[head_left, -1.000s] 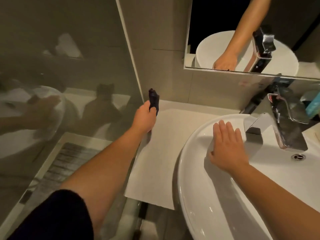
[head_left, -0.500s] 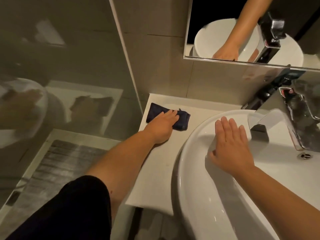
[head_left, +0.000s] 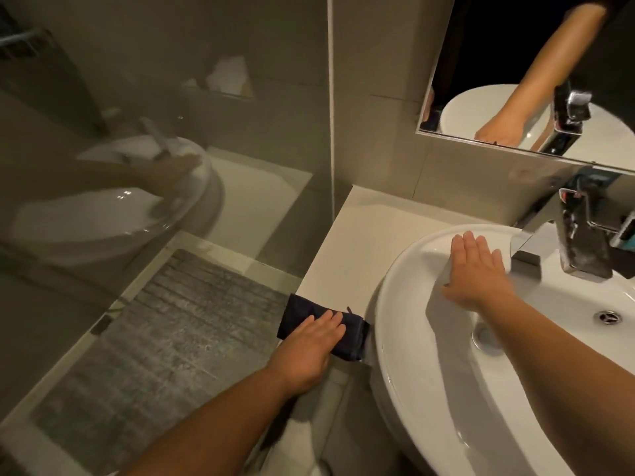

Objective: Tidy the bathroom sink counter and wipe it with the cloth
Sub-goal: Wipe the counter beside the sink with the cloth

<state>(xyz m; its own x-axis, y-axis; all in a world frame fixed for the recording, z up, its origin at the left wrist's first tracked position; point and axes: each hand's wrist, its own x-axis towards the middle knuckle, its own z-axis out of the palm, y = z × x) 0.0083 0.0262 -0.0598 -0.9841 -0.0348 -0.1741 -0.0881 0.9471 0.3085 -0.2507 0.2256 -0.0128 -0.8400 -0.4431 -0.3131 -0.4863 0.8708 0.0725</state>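
A folded dark navy cloth [head_left: 300, 313] lies flat at the near end of the white counter [head_left: 357, 242], left of the basin. My left hand [head_left: 309, 348] presses palm-down on the cloth, fingers covering its middle. My right hand [head_left: 476, 273] rests flat with fingers together on the inner wall of the white round basin [head_left: 412, 355], just left of the chrome faucet [head_left: 580, 242]. The counter strip behind the cloth is bare.
A glass shower screen [head_left: 154, 166] borders the counter's left edge, with a grey mat [head_left: 165, 331] on the floor beyond it. A mirror [head_left: 536, 63] hangs above the faucet. The drain [head_left: 607, 317] sits in the basin. A teal object [head_left: 627, 231] shows at the far right.
My left hand laid the cloth down at the back of the counter, then slid it along the counter toward me to the near end. My right hand stayed on the basin.
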